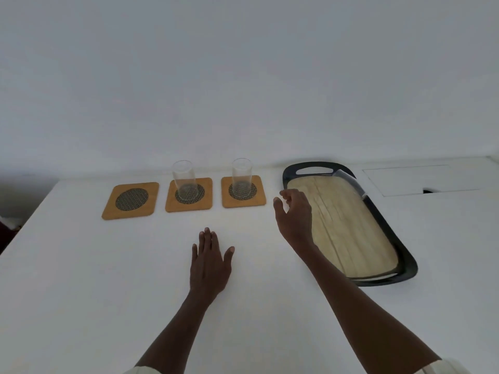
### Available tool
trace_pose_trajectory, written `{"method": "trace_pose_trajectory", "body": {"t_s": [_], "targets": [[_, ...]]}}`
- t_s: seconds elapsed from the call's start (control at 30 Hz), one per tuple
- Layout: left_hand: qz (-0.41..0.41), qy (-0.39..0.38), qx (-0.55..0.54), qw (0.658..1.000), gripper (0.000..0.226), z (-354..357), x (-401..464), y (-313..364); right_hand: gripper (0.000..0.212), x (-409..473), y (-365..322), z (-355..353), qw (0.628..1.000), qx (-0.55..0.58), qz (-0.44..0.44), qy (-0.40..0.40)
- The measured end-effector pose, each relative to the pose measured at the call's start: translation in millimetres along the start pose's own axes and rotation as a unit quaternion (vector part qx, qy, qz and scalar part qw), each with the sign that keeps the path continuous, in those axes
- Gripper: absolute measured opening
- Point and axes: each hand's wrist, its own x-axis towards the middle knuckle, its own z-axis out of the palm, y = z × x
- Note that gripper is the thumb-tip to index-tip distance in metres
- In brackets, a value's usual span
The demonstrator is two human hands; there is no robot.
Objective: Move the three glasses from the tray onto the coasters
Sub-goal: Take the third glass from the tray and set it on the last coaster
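Two glasses already stand upright on coasters: one on the middle coaster point(188, 194), one on the right coaster point(243, 191). The left coaster point(130, 200) is bare. The third glass point(351, 182) lies tilted at the far end of the tray point(388, 233), near its handle slot; it is blurred, so its exact pose is hard to tell.

The step in hand looks like the reach for this last glass. The right hand point(294, 214) hovers over the tray's near-left edge, its fingers point(286, 194) loosely curled and part open, holding nothing and well short of the glass. The left hand point(209, 261) lies flat on the worktop point(81, 279), fingers spread, holding nothing.

The next move probably calls for reaching further across the tray, closing round the glass, righting it and carrying it past both standing glasses to the left coaster without knocking them.
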Motion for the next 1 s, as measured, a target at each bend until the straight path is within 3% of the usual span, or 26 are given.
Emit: {"method": "trace_pose_trajectory", "body": {"t_s": [0.27, 0.57, 0.9, 1.0], "targets": [[0.029, -0.012, -0.009, 0.999, 0.075, 39, 4, 61, 0.021, 27, 61, -55, 0.998, 0.002, 0.048, 0.036], [0.042, -0.028, 0.014, 0.999, 0.079, 72, 20, 83, 0.02, 58, 129, -86, 0.99, 0.006, 0.125, 0.063], [0.035, -0.002, 0.036, 0.999, 0.082, 78, 20, 82, 0.049, 106, 181, -97, 0.981, -0.044, 0.163, 0.097], [0.035, 0.0, 0.034, 0.999, 0.083, 77, 20, 83, 0.064, 126, 192, -100, 0.982, -0.088, 0.155, 0.067]]}}
